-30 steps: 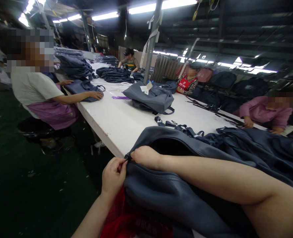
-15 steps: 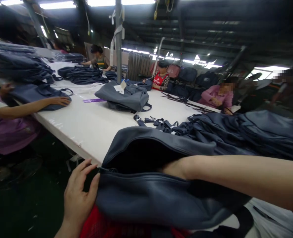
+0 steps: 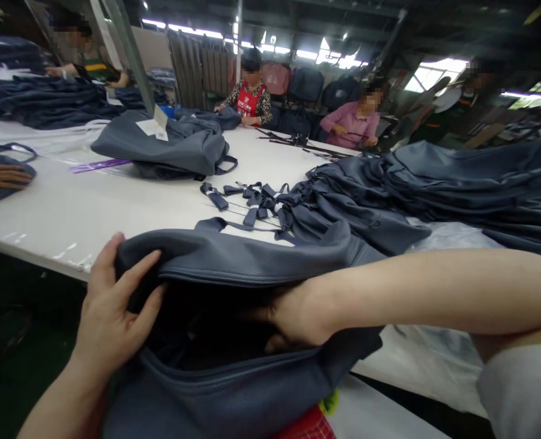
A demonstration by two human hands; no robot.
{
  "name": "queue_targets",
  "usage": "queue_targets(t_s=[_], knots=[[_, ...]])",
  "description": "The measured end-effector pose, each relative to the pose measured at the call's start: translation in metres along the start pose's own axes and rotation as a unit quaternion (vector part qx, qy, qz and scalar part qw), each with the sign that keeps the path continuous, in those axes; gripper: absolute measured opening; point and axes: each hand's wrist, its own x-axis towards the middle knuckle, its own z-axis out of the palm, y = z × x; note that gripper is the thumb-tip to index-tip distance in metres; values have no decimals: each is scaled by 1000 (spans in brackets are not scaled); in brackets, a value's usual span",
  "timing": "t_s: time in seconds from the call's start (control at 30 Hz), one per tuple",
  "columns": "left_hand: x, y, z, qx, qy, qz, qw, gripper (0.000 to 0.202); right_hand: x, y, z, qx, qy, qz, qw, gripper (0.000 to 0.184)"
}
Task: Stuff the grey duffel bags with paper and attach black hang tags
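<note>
A dark blue-grey bag [image 3: 233,259] lies in front of me at the table's edge, its zipped mouth gaping wide and its inside black with shadow. At the bag's left end, my left hand [image 3: 114,305] grips the rim of the mouth, thumb and fingers at the edge. My right hand [image 3: 297,314] reaches into the mouth from the right, palm down; its fingertips fade into the dark, so I cannot make out what they touch. A thin strap handle [image 3: 243,227] shows behind the bag.
Small rolled straps [image 3: 256,201] lie beyond the bag on the white table [image 3: 160,210]. Piled dark bags [image 3: 435,183] fill the right side. Another bag with a tag [image 3: 160,146] stands farther left. A co-worker's hand [image 3: 2,177] rests at far left; several people sit across.
My view has swung right. The bag's mouth gapes wider toward me. My left hand has moved from beside the zip end onto the rim; more of my right hand shows inside.
</note>
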Motion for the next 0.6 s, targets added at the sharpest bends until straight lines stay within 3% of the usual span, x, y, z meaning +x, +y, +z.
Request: queue_targets(t_s=[0.1,0.17,0.27,0.37,0.47,0.6], knots=[[25,21,-5,63,-3,120,991,40,3,1,8,13,-28,-3,1000,56],[45,32,-3,107,-8,156,982,55,5,-1,13,6,-41,-7,999,60],[80,45,7,140,-65,79,985,74,5,-7,21,-25,-87,0,996,69],[111,57,23,184,-123,-43,974,53,3,-13,29,-71,-122,4,990,76],[129,61,35,199,-139,-71,967,48,-3,-15,26,-100,-84,-23,991,71],[131,48,33,150,-160,-39,975,48,-39,-9,-11,-112,44,-79,990,35]])
